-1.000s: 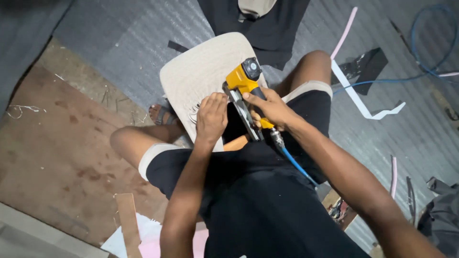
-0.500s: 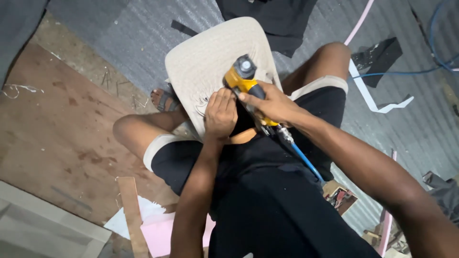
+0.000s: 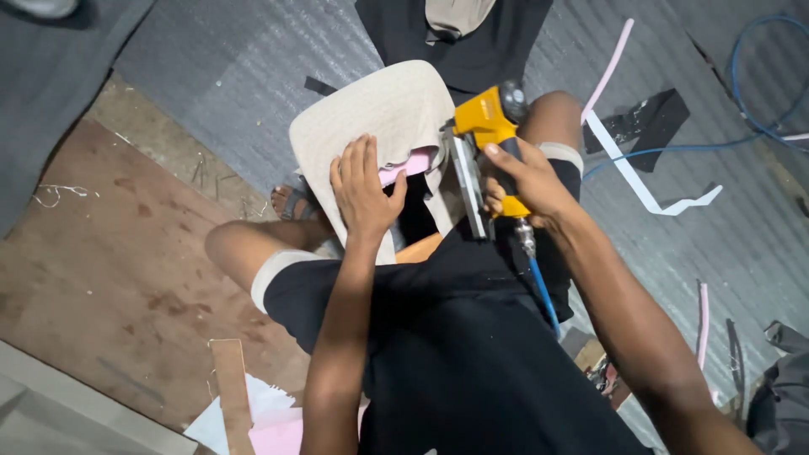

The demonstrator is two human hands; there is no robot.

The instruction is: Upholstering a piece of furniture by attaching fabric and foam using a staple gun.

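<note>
Since the last frame we lift the staple gun (image 3: 487,147) off the seat pad (image 3: 371,126).
Our right hand (image 3: 527,181) grips the gun's handle beside the pad's edge; our left hand (image 3: 364,187) presses flat, fingers spread, on the beige cloth and pink foam (image 3: 406,165) over our lap.

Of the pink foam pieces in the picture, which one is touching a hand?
The pink foam under the beige fabric cover on the lap; the left hand rests against it. The other pink strips lie loose on the floor, away from both hands.
</note>
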